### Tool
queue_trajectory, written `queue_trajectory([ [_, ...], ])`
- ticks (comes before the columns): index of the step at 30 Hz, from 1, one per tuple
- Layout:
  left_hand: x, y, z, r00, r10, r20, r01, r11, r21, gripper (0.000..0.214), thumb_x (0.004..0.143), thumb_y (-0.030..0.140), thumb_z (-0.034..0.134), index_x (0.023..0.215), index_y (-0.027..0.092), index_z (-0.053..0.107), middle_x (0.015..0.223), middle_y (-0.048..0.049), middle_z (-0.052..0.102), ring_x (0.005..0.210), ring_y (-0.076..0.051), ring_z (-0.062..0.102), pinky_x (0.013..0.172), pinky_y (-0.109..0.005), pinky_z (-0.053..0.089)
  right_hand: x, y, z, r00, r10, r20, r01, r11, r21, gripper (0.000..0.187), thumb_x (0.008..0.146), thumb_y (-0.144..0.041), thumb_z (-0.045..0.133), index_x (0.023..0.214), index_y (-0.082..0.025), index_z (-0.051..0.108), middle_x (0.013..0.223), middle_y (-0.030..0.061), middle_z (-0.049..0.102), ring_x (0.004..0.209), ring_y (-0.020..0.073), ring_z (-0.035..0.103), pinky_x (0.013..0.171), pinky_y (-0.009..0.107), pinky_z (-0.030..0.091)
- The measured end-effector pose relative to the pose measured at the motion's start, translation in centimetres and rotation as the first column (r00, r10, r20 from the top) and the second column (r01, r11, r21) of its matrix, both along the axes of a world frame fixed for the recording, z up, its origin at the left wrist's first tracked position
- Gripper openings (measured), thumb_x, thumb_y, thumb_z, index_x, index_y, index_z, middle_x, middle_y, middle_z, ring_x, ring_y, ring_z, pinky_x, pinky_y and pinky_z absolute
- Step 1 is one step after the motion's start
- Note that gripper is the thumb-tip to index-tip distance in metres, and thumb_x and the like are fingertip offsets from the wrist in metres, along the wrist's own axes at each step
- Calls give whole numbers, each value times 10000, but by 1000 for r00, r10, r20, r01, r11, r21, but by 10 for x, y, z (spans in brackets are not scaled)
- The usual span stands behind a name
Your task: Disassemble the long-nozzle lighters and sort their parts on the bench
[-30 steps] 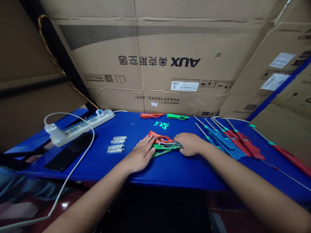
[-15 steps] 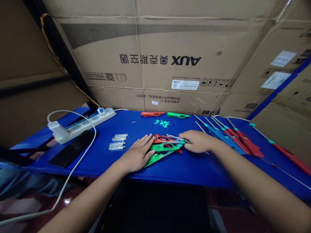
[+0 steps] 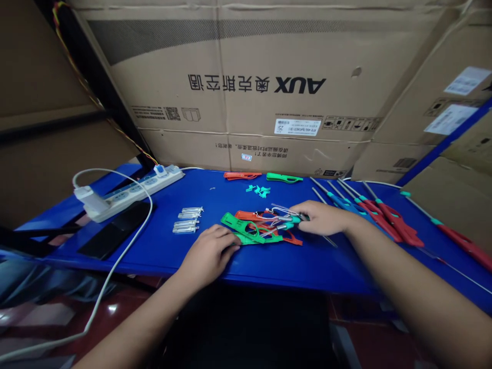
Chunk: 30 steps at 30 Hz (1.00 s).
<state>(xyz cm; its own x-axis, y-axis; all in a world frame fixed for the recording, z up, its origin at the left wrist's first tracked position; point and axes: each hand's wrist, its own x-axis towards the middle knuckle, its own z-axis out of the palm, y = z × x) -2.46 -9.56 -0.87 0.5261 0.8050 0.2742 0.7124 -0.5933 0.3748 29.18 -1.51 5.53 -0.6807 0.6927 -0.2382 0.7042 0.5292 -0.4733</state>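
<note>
My right hand [image 3: 321, 217] pinches the thin metal rods of what look like long-nozzle lighter parts with teal collars [image 3: 286, 219], which fan out to its left. Below them lies a loose pile of red and green plastic lighter handles. A green handle [image 3: 240, 227] sticks out at the pile's left end, and a red one [image 3: 249, 216] lies behind it. My left hand [image 3: 207, 253] rests on the blue table [image 3: 246, 269] with its fingers curled, touching the near edge of the green handle. Parts of the pile are hidden beneath one another.
Several small metal-and-clear parts [image 3: 186, 220] lie left of the pile. A power strip [image 3: 130, 192], white cable [image 3: 115, 251] and black phone [image 3: 115, 229] occupy the left. Several blue and red long lighters [image 3: 378, 218] fan out at right. Cardboard boxes [image 3: 246, 92] stand behind.
My right hand has moved right and back with the metal rods. My left hand has curled and drawn nearer me. The green handle has swung left, and the pile has spread.
</note>
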Motion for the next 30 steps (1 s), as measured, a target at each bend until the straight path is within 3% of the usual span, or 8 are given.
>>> queue_trajectory([
  [4,-2,7,4,996,-75,-44,75,997,-15,197,974,198,468,998,219,663,969,-61,679,952,-223,579,867,-388,476,0,2,1,999,-26,-42,25,999,-24,75,697,-171,506,700,-217,447,647,-45,457,604,121,407,587,263,319],
  [12,-11,17,30,977,-147,-155,135,987,-85,119,845,165,543,886,211,645,877,-35,636,861,-210,572,844,-370,463,-1,6,-3,993,-97,-74,94,995,-44,36,690,-201,486,714,-215,463,687,-34,484,635,129,421,604,262,331],
  [17,-7,20,22,990,-105,-92,100,994,-52,160,944,332,557,990,216,658,968,-61,639,942,-219,581,856,-363,479,2,9,-2,986,-118,-118,109,991,-77,111,695,-226,481,793,-210,530,753,-25,537,675,142,467,631,271,367],
  [21,-6,23,12,988,-137,-71,130,987,-96,198,970,302,531,1074,244,689,1000,-69,636,982,-217,590,875,-358,488,5,12,1,972,-150,-179,129,984,-122,115,670,-244,508,778,-211,528,758,-27,534,691,146,475,645,279,382],
  [25,-11,24,19,982,-154,-113,144,986,-90,209,960,270,524,1054,247,709,981,-63,631,961,-210,593,860,-352,487,9,14,10,951,-183,-249,134,970,-201,142,687,-283,512,810,-214,532,740,-27,518,658,140,464,618,277,377],
  [28,-14,26,32,976,-181,-117,171,981,-93,189,946,297,542,977,231,717,961,-56,627,930,-200,590,853,-346,486,11,17,20,973,-151,-174,143,988,-60,78,696,-255,511,763,-219,493,731,-21,495,664,143,450,614,280,359],
  [30,-12,31,41,987,-131,-88,127,991,-47,215,953,347,534,966,219,707,976,-58,626,941,-203,586,880,-356,480,10,18,24,994,-90,-59,92,995,32,55,700,-217,505,727,-219,457,722,-16,482,663,143,434,608,283,345],
])
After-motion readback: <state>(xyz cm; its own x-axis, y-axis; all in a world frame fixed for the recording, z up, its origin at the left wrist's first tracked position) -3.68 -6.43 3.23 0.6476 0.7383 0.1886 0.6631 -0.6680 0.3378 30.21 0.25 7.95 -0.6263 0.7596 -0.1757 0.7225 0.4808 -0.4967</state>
